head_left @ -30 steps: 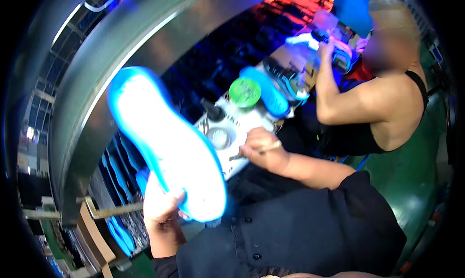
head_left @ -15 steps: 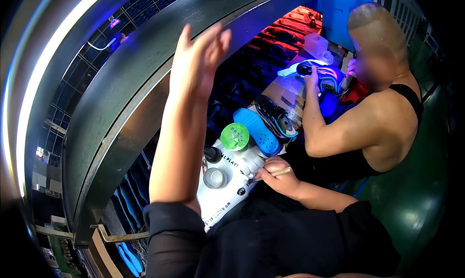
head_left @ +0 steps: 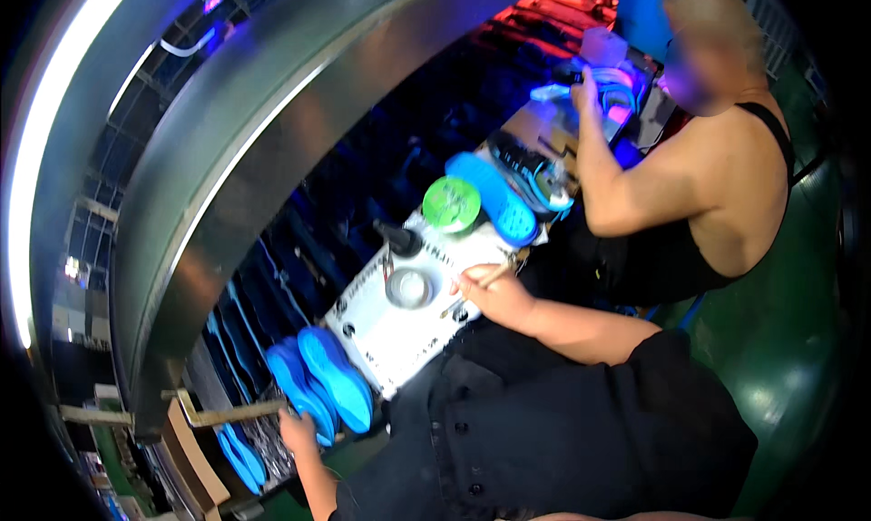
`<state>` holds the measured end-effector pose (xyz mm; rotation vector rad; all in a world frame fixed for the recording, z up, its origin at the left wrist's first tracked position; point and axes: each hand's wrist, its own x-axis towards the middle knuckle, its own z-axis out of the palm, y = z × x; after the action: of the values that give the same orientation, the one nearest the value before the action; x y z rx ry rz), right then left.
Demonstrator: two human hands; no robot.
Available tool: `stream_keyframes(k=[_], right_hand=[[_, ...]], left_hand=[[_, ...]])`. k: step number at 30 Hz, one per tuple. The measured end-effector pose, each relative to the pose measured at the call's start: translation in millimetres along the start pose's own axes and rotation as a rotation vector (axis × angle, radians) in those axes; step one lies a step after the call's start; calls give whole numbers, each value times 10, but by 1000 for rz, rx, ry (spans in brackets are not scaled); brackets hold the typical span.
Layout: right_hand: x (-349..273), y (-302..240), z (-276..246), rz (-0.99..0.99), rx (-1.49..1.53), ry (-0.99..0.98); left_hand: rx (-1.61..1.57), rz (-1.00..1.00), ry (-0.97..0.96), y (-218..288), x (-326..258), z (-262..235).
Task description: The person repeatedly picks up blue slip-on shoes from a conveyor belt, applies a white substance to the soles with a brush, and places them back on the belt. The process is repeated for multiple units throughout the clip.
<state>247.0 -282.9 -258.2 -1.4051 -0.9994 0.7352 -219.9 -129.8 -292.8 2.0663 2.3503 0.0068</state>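
Observation:
My right hand is closed around a thin brush with a pale wooden handle, its tip pointing down over the white printed sheet. Beside that hand stands a round cup of whitish content. My left hand is low at the left, close by a pair of blue shoe soles; its fingers are small and blurred, so whether it grips one cannot be told. A green-lidded tub and a black bottle stand at the sheet's far side.
Beyond the tub lie another blue sole and a dark shoe. A co-worker sits at the right, hands on a shoe under violet light. A long curved metal rail runs along the left. More blue soles lie lower left.
My left hand has come down from high over the metal rail to the blue soles at lower left, uncovering them. My right hand keeps the brush, and the view has shifted.

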Motion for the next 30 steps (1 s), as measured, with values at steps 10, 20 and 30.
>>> stream_keyframes(k=[10,20,30], right_hand=[[345,2,359,-258,-299,-24],[739,460,847,-203,-502,-94],[611,171,659,34,16,70]], left_hand=[[-360,86,73,-289,-89,146],[-1835,-383,-723,-23,-474,-11],[-1815,-69,-604,707,-641,-455]])
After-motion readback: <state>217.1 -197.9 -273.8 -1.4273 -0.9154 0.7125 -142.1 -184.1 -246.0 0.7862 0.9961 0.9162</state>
